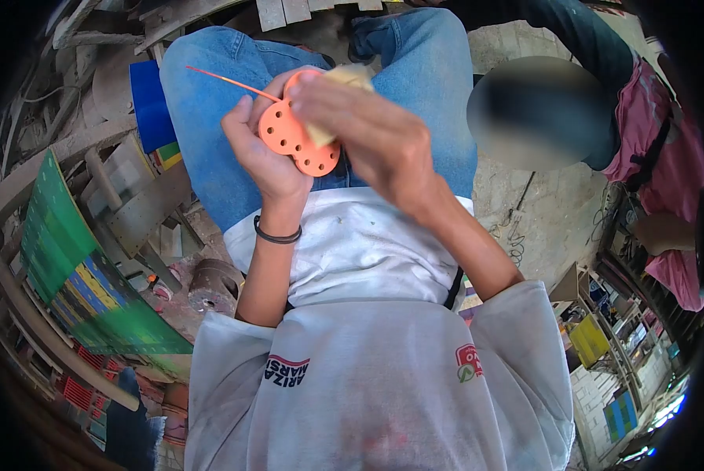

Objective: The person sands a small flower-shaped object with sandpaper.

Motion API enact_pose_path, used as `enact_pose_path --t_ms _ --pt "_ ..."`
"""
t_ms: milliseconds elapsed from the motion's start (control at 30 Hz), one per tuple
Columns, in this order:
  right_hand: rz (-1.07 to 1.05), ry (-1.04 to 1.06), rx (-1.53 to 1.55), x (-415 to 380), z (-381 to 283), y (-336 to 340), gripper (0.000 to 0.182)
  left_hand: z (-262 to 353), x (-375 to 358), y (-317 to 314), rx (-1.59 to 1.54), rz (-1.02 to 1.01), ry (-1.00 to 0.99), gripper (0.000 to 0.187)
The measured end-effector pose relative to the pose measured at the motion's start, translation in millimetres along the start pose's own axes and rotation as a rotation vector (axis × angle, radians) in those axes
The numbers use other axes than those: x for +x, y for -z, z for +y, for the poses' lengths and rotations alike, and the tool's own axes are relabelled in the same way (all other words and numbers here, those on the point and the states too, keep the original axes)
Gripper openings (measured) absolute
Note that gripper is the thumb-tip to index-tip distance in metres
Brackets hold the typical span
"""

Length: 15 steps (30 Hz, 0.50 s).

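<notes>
An orange butterfly-shaped piece [279,129] with several round holes is held over my lap. My left hand [259,157], with a dark band at the wrist, is closed around its left side and underside. A thin orange stick [230,80] juts out from its upper edge to the left. My right hand [387,137] grips a pale yellow piece that looks like folded sandpaper or cloth [353,75] and presses it onto the orange face. Its fingers are slightly blurred and cover the upper right part of the piece.
Blue jeans [426,86] lie under both hands. On the left lean a green panel with yellow and blue blocks [57,228] and a blue panel [149,110], near a brown cylinder [214,286]. Another person in pink clothing [666,173] is at the right, beside cables on the floor [517,224].
</notes>
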State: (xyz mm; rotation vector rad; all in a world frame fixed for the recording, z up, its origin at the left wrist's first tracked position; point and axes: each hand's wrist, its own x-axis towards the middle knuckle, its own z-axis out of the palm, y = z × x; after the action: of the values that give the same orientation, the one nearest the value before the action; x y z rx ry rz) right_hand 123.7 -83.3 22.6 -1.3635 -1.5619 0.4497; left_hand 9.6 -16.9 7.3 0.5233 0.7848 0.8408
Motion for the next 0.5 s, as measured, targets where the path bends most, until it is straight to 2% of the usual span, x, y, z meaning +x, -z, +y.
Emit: enact_pose_path --t_ms 67,133,200,267,300,367,400,467,500 --pt "0.080 -0.039 -0.068 3.9 12.8 0.6 0.040 2.8 -0.9 -14.1 -0.040 0.231 0.016 0.068" --pt "0.075 -0.019 -0.115 5.8 2.2 -3.1 0.039 1.9 0.9 -4.2 -0.021 0.156 -0.009 0.068" --pt "0.026 0.110 0.002 3.4 -4.3 -9.3 0.042 1.7 0.2 3.1 0.000 0.082 -0.026 0.068" --pt "0.022 0.098 -0.004 4.4 -0.2 -5.9 0.042 2.5 -0.1 5.5 0.004 0.000 -0.049 0.066" --pt "0.048 0.050 -0.054 6.6 6.1 -3.0 0.042 2.2 -0.7 3.3 0.003 0.003 -0.049 0.066" --pt "0.074 0.004 -0.108 8.0 10.1 -2.2 0.041 1.9 0.4 -3.7 -0.037 0.192 0.007 0.065" --pt "0.075 0.008 -0.108 7.1 7.3 -4.6 0.041 0.5 3.6 3.1 -0.037 0.191 0.004 0.065" --pt "0.019 0.063 -0.009 0.1 -8.8 -11.6 0.042 -4.7 6.7 23.2 0.015 -0.127 -0.018 0.062" --pt "0.010 0.058 0.031 0.1 -13.9 -11.4 0.045 -3.5 6.0 18.5 0.016 -0.130 -0.017 0.062"
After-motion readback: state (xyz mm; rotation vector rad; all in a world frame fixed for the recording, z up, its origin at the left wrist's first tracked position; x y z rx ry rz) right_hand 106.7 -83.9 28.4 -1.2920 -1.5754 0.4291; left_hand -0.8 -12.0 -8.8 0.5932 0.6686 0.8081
